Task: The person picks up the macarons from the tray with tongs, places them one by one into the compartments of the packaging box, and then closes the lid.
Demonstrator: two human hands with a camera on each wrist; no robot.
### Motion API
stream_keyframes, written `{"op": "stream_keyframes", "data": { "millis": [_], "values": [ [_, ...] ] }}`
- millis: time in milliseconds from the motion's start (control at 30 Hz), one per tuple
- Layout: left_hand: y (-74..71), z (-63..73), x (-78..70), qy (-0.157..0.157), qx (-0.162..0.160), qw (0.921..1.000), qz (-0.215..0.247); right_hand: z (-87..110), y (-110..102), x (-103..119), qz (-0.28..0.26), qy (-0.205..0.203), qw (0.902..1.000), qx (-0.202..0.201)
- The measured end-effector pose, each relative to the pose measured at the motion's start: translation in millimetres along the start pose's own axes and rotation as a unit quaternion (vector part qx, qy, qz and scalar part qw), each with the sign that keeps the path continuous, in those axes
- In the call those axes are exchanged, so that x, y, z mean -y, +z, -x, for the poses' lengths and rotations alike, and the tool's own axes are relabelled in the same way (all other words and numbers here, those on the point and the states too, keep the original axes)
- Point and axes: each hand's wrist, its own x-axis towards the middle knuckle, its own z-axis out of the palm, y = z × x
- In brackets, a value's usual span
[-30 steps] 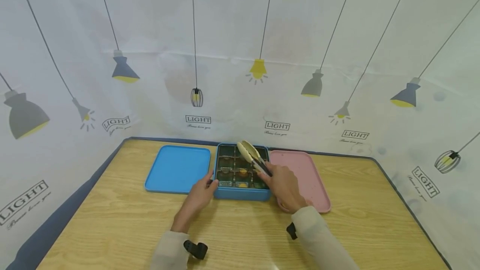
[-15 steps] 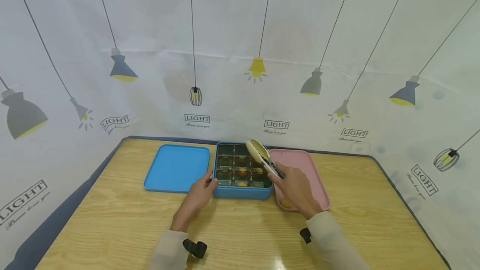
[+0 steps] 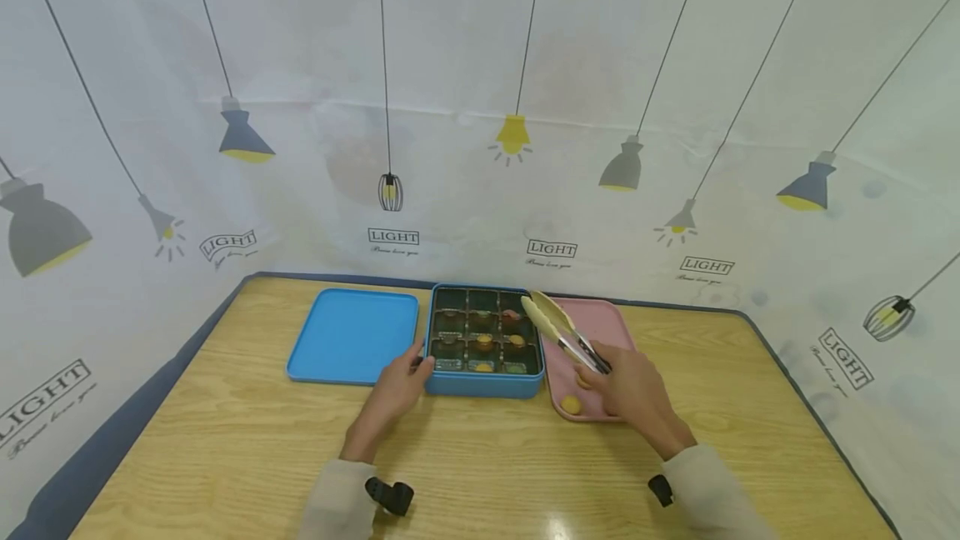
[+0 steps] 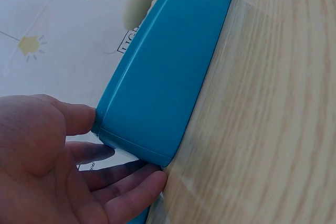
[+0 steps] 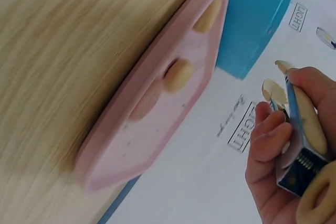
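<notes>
My left hand (image 3: 400, 383) touches the near left corner of a blue divided box (image 3: 483, 388). In the left wrist view, its thumb rests at the rim of the blue wall (image 4: 157, 72) and its fairly straight fingers lie along the side. My right hand (image 3: 637, 390) grips tongs (image 3: 566, 336) with cream tips, over the pink tray (image 3: 641, 373). The tongs' tips stand apart with nothing between them. Small round yellow pieces (image 3: 516, 341) and a reddish piece (image 3: 512, 315) sit in some dark compartments of the box.
A blue lid or tray (image 3: 356, 336) lies flat left of the box. In the right wrist view the pink tray bears two yellowish round pieces (image 5: 178, 75) and a pinkish one (image 5: 146, 100). A printed white curtain (image 3: 465, 173) stands behind the wooden table (image 3: 480, 465).
My right hand has moved right with the tongs, from above the box to over the pink tray, baring the box's right compartments and yellow pieces on the tray. The left hand stays put.
</notes>
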Motion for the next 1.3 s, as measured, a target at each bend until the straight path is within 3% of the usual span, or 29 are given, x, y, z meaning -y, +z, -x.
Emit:
{"op": "stream_keyframes", "data": {
  "millis": [233,467,1000,1300],
  "values": [
    [1.6,-0.9,0.9,-0.005,0.004,1.0,0.0,16.2,-14,-25,0.035,-0.009,0.9993,0.007],
    [-0.5,-0.5,-1.0,-0.007,0.007,0.9999,0.005,30.9,-21,-44,0.045,0.022,0.9977,0.047],
    [0.7,-0.3,-1.1,-0.001,0.005,1.0,0.007,57.8,-37,-70,0.092,-0.013,0.9926,0.079],
    [-1.2,2.7,-3.3,-0.009,0.003,0.9999,0.01,72.7,-41,-78,0.093,0.001,0.9902,0.104]
  ]
}}
